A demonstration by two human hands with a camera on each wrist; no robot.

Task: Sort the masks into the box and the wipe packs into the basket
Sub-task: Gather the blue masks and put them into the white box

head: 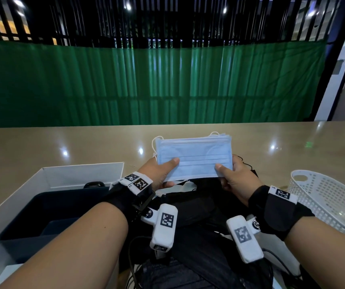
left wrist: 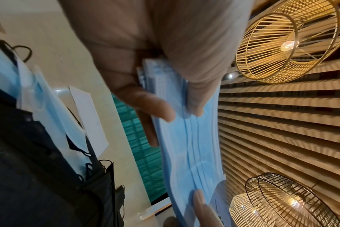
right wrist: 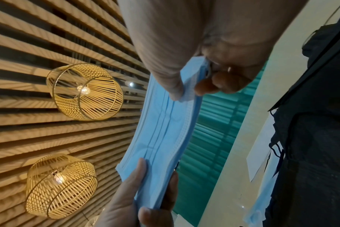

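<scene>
My wrists hide most of the black masks (head: pixel 190 205) below. My left hand (head: pixel 159 174) and right hand (head: pixel 236 178) each pinch an end of the blue mask stack (head: pixel 194 157), raised between box (head: pixel 48 180) and basket (head: pixel 330 197).

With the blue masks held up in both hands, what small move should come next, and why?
Probably swing the stack of blue masks leftward and lower it into the white box. Both the left hand and right hand already pinch its ends, and the box sits open just to the left.
</scene>
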